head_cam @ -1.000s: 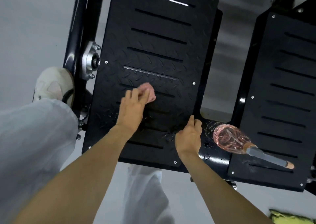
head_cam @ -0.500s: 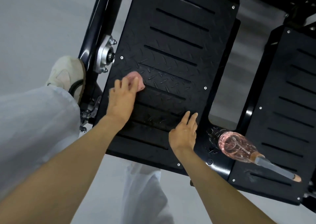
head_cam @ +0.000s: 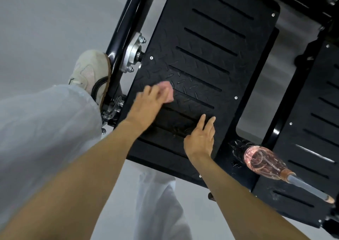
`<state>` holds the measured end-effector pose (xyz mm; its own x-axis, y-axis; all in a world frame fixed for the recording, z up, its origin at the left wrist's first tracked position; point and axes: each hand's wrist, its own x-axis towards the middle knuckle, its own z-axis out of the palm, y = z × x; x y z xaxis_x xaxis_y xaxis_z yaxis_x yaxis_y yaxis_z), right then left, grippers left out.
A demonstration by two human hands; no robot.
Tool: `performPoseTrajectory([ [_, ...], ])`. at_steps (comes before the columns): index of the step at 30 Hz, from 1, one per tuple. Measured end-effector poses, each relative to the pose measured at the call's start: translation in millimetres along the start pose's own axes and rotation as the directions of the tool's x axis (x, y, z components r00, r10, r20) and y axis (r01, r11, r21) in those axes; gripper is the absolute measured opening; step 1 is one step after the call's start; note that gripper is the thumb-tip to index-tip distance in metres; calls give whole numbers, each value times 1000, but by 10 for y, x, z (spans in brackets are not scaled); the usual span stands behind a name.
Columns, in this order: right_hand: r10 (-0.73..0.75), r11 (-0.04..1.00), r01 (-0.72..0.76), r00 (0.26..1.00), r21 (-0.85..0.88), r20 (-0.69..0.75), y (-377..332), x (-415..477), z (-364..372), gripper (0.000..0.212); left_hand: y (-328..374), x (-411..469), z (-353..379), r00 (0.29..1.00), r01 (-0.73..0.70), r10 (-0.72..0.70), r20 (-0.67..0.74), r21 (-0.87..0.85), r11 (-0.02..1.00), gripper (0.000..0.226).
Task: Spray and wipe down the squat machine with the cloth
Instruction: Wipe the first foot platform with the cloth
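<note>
Cloth [head_cam: 167, 91], pink, soft and light by our judgement, lay on the footplate [head_cam: 161, 69] under the left hand [head_cam: 149, 103]; we would bunch it under the palm; blur hid whether that hand gripped or merely pressed; the right hand [head_cam: 200, 138] rested flat, holding nothing; most of the cloth was covered.

The left hand [head_cam: 148, 103] is smeared with blur, and the pink cloth [head_cam: 169, 94] shows only as a corner past its fingers [head_cam: 153, 91], so how they hold it cannot be told. The squat machine's right foot plate [head_cam: 310, 133] is cut off by the picture's edge.
</note>
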<state>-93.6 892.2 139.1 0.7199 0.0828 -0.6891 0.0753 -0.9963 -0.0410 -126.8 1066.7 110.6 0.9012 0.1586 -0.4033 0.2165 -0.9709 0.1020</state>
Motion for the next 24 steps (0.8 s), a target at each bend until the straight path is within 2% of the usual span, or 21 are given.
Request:
performPoseTrajectory([
  [1,-5,1000,5,1000,2,-2,-32,8,-5,81,-130,0,-13,990,138,-140,-15,-82,987,80],
  [3,-11,1000,11,1000,20,4,-98,18,-11,81,-233,-8,-14,959,266,-279,-45,-186,946,80],
  [5,-22,999,22,1000,26,13,-152,8,-16,81,-157,-39,-6,946,298,-318,-68,-209,931,80],
  [7,-31,999,31,999,15,21,-163,-7,-8,82,18,-111,-11,952,291,-303,-29,-204,935,80],
  [9,-37,999,37,999,-19,31,-129,-35,4,83,278,-227,4,987,150,-139,83,-140,979,76],
  [10,-42,998,44,998,-38,38,-102,-51,13,83,398,-295,20,993,14,-2,119,-100,995,75],
  [12,-58,996,62,997,-69,56,-46,-72,30,85,477,-395,53,952,-249,253,170,-46,968,77],
  [13,-63,994,69,996,-80,67,-19,-84,34,85,404,-410,82,936,-313,313,163,-26,949,81],
  [14,-71,993,78,994,-92,77,4,-89,35,86,293,-409,111,943,-316,316,109,-15,949,86],
  [16,-99,984,110,992,-141,82,38,-79,28,87,-4,-368,175,984,-175,175,-28,-2,985,91],
  [19,-136,966,149,988,-209,77,69,-63,17,90,-305,-390,199,993,57,-63,-96,-66,996,92],
  [22,-152,962,163,986,-218,67,94,-71,22,90,-179,-409,147,930,339,-364,-57,-253,906,86],
  [24,-158,966,166,986,-199,53,122,-81,36,90,43,-448,143,883,450,-469,3,-284,846,87],
])
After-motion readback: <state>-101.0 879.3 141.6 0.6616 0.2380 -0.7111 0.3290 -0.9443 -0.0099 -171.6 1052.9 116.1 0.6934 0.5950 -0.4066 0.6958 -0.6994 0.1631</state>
